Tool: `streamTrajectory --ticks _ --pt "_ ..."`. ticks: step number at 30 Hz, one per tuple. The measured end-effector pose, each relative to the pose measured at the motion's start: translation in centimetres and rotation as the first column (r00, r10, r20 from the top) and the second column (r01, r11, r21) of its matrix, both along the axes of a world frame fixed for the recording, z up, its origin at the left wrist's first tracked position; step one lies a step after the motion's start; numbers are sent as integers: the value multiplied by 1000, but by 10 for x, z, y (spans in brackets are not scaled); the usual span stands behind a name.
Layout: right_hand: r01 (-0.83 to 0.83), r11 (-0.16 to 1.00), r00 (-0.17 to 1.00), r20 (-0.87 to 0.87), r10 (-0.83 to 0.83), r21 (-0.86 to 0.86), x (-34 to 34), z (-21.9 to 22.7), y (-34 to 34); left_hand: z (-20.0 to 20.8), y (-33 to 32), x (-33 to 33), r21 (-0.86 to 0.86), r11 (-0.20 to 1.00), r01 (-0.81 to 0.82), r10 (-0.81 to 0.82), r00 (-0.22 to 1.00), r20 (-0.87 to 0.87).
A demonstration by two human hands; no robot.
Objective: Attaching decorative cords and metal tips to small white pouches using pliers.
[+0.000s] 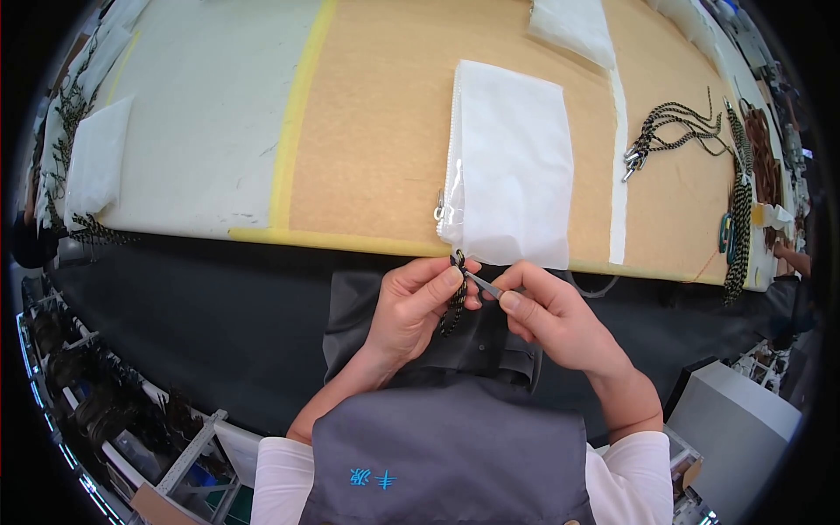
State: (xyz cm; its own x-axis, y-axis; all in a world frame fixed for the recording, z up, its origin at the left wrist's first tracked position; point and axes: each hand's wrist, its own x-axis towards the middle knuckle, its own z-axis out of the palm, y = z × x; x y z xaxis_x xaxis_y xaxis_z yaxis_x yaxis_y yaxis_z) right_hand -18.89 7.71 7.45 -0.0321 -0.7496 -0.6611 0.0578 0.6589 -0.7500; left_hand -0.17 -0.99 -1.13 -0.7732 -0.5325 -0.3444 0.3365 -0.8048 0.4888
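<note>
Head view; fingers grip cord, metal tool; apron: blue lettering

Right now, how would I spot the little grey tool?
Find the big table. By its near edge, the right hand pinches the slim tool: straight and grey, unlike the bendy black-and-yellow cord in the left hand.

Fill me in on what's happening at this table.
The person's left hand pinches a dark patterned cord; the right hand holds a slim metal tool, its tip at the cord. A white pouch lies on the table just beyond the hands, and more cords lie off to the right.
</note>
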Motion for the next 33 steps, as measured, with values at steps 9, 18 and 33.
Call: streamTrajectory --ticks 9,18,33 --pt "-246 942 903 -407 138 -228 6 2 1 -2 2 0 -31 999 -22 22 1000 14" --pt "-592 793 311 -949 57 -146 25 8 8 -3 1 0 -22 1000 -12 11 1000 -22" --pt "-174 958 850 -526 29 -228 17 18 11 -6 4 1 110 994 -6 24 987 -159"
